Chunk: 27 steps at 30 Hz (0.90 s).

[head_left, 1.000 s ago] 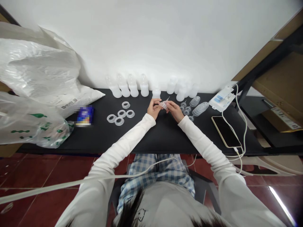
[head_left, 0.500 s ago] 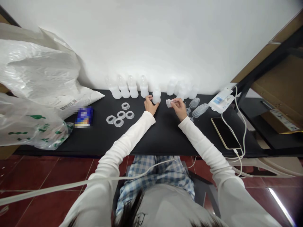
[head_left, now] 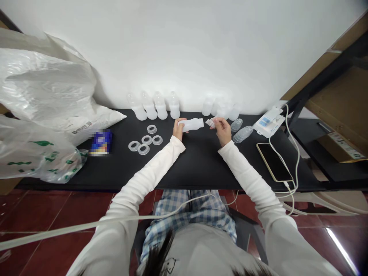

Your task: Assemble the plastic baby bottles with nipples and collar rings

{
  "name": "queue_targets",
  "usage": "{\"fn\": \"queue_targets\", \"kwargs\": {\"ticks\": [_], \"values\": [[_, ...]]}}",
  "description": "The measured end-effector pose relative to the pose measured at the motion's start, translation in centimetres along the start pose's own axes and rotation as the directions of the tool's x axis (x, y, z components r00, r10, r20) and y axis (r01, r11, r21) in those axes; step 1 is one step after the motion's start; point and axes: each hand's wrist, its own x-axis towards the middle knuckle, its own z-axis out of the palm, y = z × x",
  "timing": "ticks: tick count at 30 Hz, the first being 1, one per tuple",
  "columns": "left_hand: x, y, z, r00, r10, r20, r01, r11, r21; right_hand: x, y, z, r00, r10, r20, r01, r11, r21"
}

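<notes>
My left hand [head_left: 178,129] is wrapped round a frosted white baby bottle [head_left: 192,124], which lies on its side in the air with its open neck pointing right. Between the fingertips of my right hand [head_left: 223,130] is a small clear bottle-top piece [head_left: 211,122], just off the bottle's mouth and apart from it. Its exact shape is partly hidden by the fingers. Several clear ring collars [head_left: 147,140] lie on the black table left of my left hand. Clear domed caps [head_left: 243,134] lie close to the right of my right hand.
Several bottles with clear domed tops [head_left: 160,105] stand along the wall at left; more frosted bottles [head_left: 207,106] stand right of centre. Plastic bags [head_left: 46,84] and a blue packet [head_left: 101,142] are at left. A phone [head_left: 274,161], cable and white case [head_left: 269,122] are at right.
My left hand has picked up the standing bottle and tipped it sideways, neck to the right. My right hand has shifted slightly right and turned the clear piece towards the neck.
</notes>
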Motion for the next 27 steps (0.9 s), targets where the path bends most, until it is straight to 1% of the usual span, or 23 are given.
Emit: {"fn": "queue_targets", "kwargs": {"ticks": [2, 5, 8, 11, 13, 16, 18, 20, 24, 27], "values": [[0.0, 0.0, 0.1, 0.999, -0.039, 0.038, 0.041, 0.997, -0.064, 0.0, 0.2, 0.1, 1.000, 0.007, -0.020, -0.006, 1.000, 0.019], [-0.2, 0.3, 0.3, 0.992, -0.072, 0.105, 0.081, 0.993, -0.088, -0.2, 0.3, 0.4, 0.999, 0.002, 0.050, -0.003, 1.000, 0.008], [-0.3, 0.5, 0.5, 0.990, -0.102, 0.096, 0.110, 0.990, -0.089, -0.5, 0.0, 0.5, 0.989, 0.004, 0.149, -0.004, 1.000, 0.000], [-0.2, 0.5, 0.4, 0.987, -0.142, 0.072, 0.149, 0.985, -0.092, -0.7, -0.5, 0.3, 0.982, 0.007, 0.190, -0.012, 1.000, 0.024], [0.0, 0.3, 0.3, 0.981, -0.178, 0.075, 0.184, 0.979, -0.083, -0.8, -0.9, 0.1, 0.977, 0.006, 0.213, -0.015, 0.999, 0.040], [0.3, -0.1, 0.1, 0.962, -0.251, 0.106, 0.256, 0.966, -0.035, -1.0, -1.4, -0.1, 0.965, 0.009, 0.264, -0.021, 0.999, 0.045], [0.4, -0.3, -0.2, 0.953, -0.286, 0.103, 0.288, 0.958, -0.007, -1.1, -1.6, -0.2, 0.955, 0.014, 0.296, -0.027, 0.999, 0.041], [0.4, -0.4, -0.4, 0.951, -0.296, 0.088, 0.297, 0.955, 0.009, -1.2, -1.8, -0.2, 0.948, 0.010, 0.318, -0.024, 0.999, 0.041], [0.2, -0.3, -0.3, 0.955, -0.285, 0.083, 0.285, 0.958, 0.008, -1.0, -1.4, -0.2, 0.951, 0.000, 0.310, -0.004, 1.000, 0.011], [-0.1, 0.1, 0.1, 0.971, -0.220, 0.088, 0.224, 0.974, -0.029, -0.9, -0.7, -0.1, 0.973, 0.033, 0.230, -0.017, 0.997, -0.073]]}}
